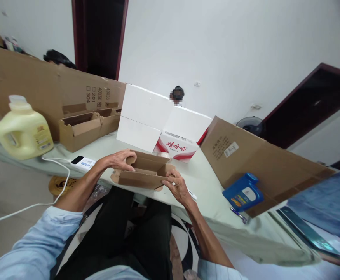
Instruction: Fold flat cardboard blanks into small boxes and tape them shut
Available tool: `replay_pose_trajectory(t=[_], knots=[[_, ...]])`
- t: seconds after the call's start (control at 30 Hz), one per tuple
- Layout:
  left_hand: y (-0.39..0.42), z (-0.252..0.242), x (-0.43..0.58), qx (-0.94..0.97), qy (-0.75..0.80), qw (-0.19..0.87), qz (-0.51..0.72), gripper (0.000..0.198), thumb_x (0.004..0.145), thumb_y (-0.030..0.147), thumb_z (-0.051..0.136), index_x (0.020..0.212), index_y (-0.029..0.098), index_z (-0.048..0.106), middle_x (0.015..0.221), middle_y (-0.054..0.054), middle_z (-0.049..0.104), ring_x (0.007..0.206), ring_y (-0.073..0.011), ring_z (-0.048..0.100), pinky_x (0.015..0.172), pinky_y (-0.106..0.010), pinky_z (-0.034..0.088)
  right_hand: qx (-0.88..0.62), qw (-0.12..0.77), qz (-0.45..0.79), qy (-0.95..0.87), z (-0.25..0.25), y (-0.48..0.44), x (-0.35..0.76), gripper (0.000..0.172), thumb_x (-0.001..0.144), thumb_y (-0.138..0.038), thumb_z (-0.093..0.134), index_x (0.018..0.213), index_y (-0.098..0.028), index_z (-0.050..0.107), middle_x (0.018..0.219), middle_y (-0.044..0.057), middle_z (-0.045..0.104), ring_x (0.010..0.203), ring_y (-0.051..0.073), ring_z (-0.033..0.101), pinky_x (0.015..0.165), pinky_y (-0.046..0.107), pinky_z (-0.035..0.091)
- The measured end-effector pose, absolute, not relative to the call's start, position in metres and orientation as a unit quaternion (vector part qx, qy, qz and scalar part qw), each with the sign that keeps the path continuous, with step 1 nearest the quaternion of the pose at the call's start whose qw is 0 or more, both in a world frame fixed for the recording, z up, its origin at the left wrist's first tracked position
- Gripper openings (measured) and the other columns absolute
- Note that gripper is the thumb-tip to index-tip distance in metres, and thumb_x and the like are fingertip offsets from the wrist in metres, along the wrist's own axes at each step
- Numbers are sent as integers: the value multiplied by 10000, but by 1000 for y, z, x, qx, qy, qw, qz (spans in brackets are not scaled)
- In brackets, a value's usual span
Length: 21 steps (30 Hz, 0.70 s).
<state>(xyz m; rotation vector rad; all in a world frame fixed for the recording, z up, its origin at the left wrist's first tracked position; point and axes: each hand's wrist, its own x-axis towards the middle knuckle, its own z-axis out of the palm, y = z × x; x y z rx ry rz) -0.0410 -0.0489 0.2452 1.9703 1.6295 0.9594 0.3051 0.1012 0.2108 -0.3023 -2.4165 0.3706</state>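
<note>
A small brown cardboard box (140, 179), open at the top, is held between my two hands near the table's front edge. My left hand (122, 160) grips its left end, with the thumb and fingers at the wall. At the right end, my right hand (177, 186) pinches the wall's corner. Loose flaps stick out at the box's lower left. Just behind the box, a roundish pale object (163, 154) is partly hidden. A white and red carton (177, 147) stands farther back.
Left are a yellow jug (24, 130), brown boxes (81, 130) and a white device (82, 162) with a cable. White panels (146, 105) stand behind. Right are a blue bottle (243, 192), a purple pen (238, 215) and a large cardboard panel (257, 163). A person (178, 94) is beyond.
</note>
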Motion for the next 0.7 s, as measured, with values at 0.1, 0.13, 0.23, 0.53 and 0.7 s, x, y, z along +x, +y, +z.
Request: replay_pose_trajectory(t=[0.1, 0.13, 0.23, 0.53, 0.7], knots=[[-59, 247, -52, 695, 549, 247, 393, 438, 767, 538, 821, 1050, 251, 651, 1093, -24, 651, 1048, -251, 636, 887, -327, 534, -123, 339, 173, -917, 211, 102, 309, 359, 1032, -463, 699, 764, -241, 785, 995, 66, 677, 945, 240, 624, 866, 400, 523], [-62, 245, -56, 689, 537, 263, 410, 461, 778, 542, 806, 1096, 257, 634, 1117, -28, 658, 1056, -246, 649, 875, -323, 544, -127, 341, 185, -913, 211, 102, 310, 350, 1027, -462, 703, 770, -237, 782, 997, 65, 675, 936, 234, 626, 859, 391, 528], [-70, 234, -62, 669, 510, 300, 450, 618, 718, 548, 850, 1207, 279, 584, 1160, -42, 666, 1084, -246, 682, 882, -333, 563, -142, 350, 219, -900, 208, 104, 310, 329, 1015, -454, 704, 792, -226, 781, 1005, 64, 665, 910, 217, 633, 833, 363, 544], [-71, 202, -46, 617, 519, 280, 522, 922, 510, 396, 1022, 1249, 284, 483, 1238, -49, 647, 1210, -277, 666, 1005, -397, 550, -181, 385, 285, -859, 197, 108, 304, 370, 949, -506, 751, 715, -222, 706, 1187, 98, 694, 1150, 270, 667, 1015, 413, 548], [-59, 198, -45, 544, 553, 193, 600, 931, 523, 475, 1023, 1194, 269, 411, 1284, -67, 587, 1213, -269, 607, 902, -336, 531, -223, 455, 331, -796, 199, 102, 301, 517, 915, -540, 779, 1327, -249, 663, 1565, 160, 567, 1342, 316, 622, 1019, 432, 582]])
